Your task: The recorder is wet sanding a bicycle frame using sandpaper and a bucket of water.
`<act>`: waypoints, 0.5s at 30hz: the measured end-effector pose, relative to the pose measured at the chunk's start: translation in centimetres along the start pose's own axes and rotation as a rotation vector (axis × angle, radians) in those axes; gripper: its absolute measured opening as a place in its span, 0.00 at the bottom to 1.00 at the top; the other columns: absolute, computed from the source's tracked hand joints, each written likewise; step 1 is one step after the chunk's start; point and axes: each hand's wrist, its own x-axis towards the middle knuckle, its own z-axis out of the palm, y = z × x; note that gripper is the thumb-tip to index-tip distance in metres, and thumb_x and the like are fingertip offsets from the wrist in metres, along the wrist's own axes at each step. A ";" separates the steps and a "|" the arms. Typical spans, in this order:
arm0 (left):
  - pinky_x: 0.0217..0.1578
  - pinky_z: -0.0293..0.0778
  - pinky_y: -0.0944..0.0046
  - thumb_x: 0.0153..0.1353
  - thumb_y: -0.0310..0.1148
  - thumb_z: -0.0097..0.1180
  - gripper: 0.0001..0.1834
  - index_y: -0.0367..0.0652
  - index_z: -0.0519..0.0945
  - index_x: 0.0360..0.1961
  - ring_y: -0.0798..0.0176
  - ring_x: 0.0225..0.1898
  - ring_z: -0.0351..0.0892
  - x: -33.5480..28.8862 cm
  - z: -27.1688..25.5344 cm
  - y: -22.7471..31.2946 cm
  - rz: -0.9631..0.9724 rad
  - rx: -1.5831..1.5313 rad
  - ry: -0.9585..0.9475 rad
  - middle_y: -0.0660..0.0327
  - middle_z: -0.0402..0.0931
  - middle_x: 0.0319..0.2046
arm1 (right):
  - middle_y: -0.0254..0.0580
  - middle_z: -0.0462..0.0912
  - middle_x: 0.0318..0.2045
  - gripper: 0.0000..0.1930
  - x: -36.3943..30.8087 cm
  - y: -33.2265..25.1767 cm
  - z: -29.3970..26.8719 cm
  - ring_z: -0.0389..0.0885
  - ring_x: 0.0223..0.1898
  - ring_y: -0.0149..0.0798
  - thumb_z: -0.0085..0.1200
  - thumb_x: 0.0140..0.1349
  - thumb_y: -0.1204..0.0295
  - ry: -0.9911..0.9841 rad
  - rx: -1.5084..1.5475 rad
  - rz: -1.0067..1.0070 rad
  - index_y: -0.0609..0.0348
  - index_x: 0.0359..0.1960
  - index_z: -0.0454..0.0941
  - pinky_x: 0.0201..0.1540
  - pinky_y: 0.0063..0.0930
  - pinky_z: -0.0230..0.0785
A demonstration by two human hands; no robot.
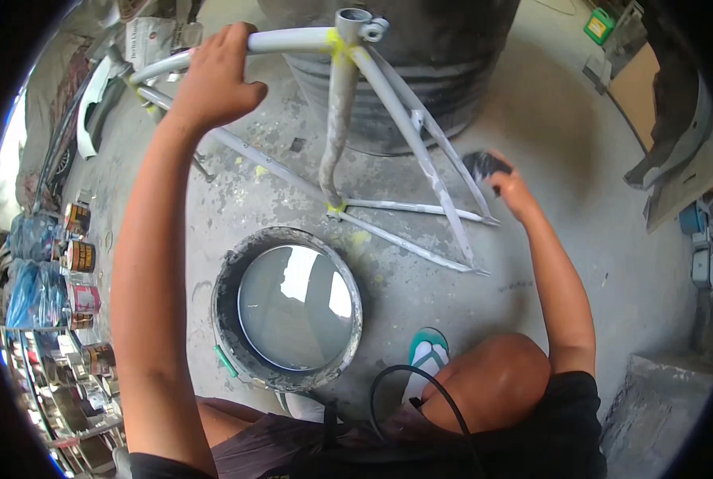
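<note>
A bare bicycle frame point(395, 108), whitish grey with yellow patches at its joints, stands tilted in front of me. My left hand point(217, 72) is wrapped round its curved upper tube. Beside the rear stays, my right hand point(514, 190) holds a small dark wet-looking piece, apparently black sandpaper point(484, 165). It is close to the outer stay; whether it touches cannot be made out. Below the frame, a dark round bucket point(222, 311) contains cloudy grey water point(281, 307) that reflects light.
Behind the frame rises a large black drum point(468, 64). Paint cans point(81, 255) and blue plastic bags point(33, 275) line the left side. A green jug point(599, 26) is at the far right. A black hose point(428, 374) loops by my knee, near my sandalled foot point(428, 345).
</note>
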 end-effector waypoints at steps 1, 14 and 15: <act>0.60 0.67 0.48 0.46 0.30 0.60 0.31 0.39 0.69 0.55 0.38 0.58 0.70 -0.1 -0.1 0.0 -0.002 0.016 -0.002 0.44 0.72 0.49 | 0.41 0.81 0.54 0.35 0.3 -2.2 0.2 0.79 0.51 0.36 0.55 0.51 0.72 0.095 0.036 -0.056 0.61 0.67 0.73 0.57 0.29 0.70; 0.67 0.62 0.50 0.51 0.31 0.62 0.38 0.37 0.61 0.63 0.37 0.65 0.64 0.9 -1.4 1.6 -0.220 0.029 -0.233 0.39 0.67 0.59 | 0.72 0.58 0.72 0.33 1.4 -13.8 10.1 0.58 0.74 0.63 0.49 0.74 0.67 -0.045 -0.416 -1.268 0.76 0.73 0.53 0.75 0.43 0.51; 0.66 0.62 0.50 0.51 0.31 0.62 0.37 0.36 0.62 0.62 0.37 0.65 0.64 1.0 -1.4 1.1 -0.203 0.052 -0.202 0.38 0.67 0.58 | 0.72 0.59 0.71 0.32 1.5 -14.9 10.4 0.59 0.74 0.63 0.49 0.74 0.68 0.051 -0.539 -1.355 0.76 0.73 0.54 0.75 0.43 0.52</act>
